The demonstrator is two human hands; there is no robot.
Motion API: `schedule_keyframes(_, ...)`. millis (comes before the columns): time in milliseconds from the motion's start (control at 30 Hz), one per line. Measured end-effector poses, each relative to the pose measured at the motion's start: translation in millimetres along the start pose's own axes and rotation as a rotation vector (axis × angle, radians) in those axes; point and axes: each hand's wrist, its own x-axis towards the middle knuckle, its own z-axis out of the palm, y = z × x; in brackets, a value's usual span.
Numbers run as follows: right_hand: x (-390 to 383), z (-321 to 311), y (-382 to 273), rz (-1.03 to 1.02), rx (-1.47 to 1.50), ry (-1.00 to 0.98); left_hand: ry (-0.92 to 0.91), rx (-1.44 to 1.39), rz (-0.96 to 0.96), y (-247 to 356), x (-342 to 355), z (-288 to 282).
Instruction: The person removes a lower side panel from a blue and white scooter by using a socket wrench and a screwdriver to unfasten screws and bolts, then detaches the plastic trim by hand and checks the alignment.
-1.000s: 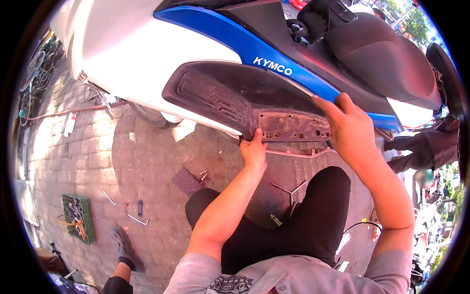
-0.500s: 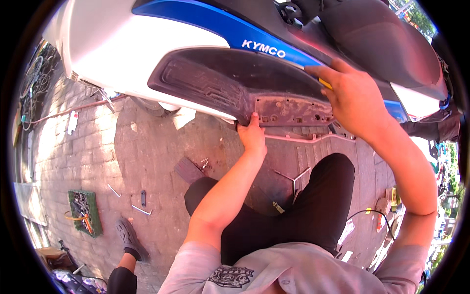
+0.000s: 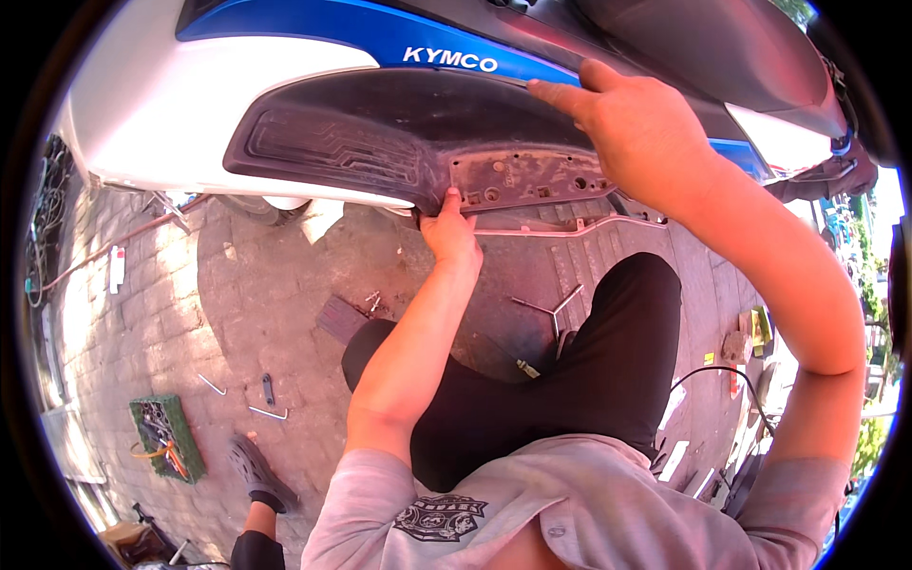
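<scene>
A scooter's dark plastic footboard (image 3: pixel 332 142) lies ahead of me, between white bodywork (image 3: pixel 123 123) and a blue side trim (image 3: pixel 313 24). Its right part is a dusty brown section (image 3: pixel 518 176) with several holes. My left hand (image 3: pixel 450 236) grips the footboard's near lower edge, thumb on top and fingers underneath. Higher up on the right, my right hand (image 3: pixel 646 133) is closed, with its index finger stretched along the seam below the blue trim. The hand hides most of what it holds; a yellow handle showed in it a moment ago.
On the paving between my legs lies a three-armed wrench (image 3: pixel 555 309). A dark flat pad (image 3: pixel 342 320) is left of it. Further left are hex keys (image 3: pixel 269 413), a green crate (image 3: pixel 190 446) with tools, and another person's clog (image 3: pixel 258 473). The seat (image 3: pixel 722 57) overhangs at upper right.
My right hand has moved left and up along the seam, and the yellow handle is now hidden. My left hand keeps its grip on the footboard edge. The whole view has shifted.
</scene>
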Motion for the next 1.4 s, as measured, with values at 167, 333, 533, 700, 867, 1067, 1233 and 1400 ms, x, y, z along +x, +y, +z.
schedule_keyframes(167, -28.3, 37.7, -1.3, 0.086, 0.162, 0.096, -0.022, 0.001, -0.045, 3.0, 9.2, -4.6)
schedule_keyframes(333, -67.4, 63.1, 5.5, 0.242, 0.205, 0.075, -0.070, -0.013, -0.053, 4.5, 9.0, -10.1)
schedule_keyframes(533, -67.7, 53.3, 17.1, 0.231, 0.097, 0.047, -0.139, -0.246, -0.231, 10.5, 3.9, -7.3)
schedule_keyframes(700, -55.0, 39.3, 5.9, 0.151, -0.041, 0.005, -0.145, -0.243, -0.297, 9.9, 12.6, -9.6)
schedule_keyframes(867, -24.1, 1.3, 32.4, 0.209, 0.332, -0.019, -0.090, -0.176, -0.208, -0.7, 20.0, -11.0)
schedule_keyframes(1067, -7.1, -20.1, 7.1, 0.058, 0.011, -0.120, -0.101, -0.110, -0.217, 3.8, 26.8, -24.6)
schedule_keyframes(1233, -10.7, -26.7, 14.0, 0.223, 0.295, -0.112, -0.093, -0.124, -0.228, -2.2, -3.1, -10.3)
schedule_keyframes(1400, -1.5, -34.3, 3.5, 0.173, 0.208, -0.144, -0.085, -0.040, -0.168, 3.9, 9.5, -18.4)
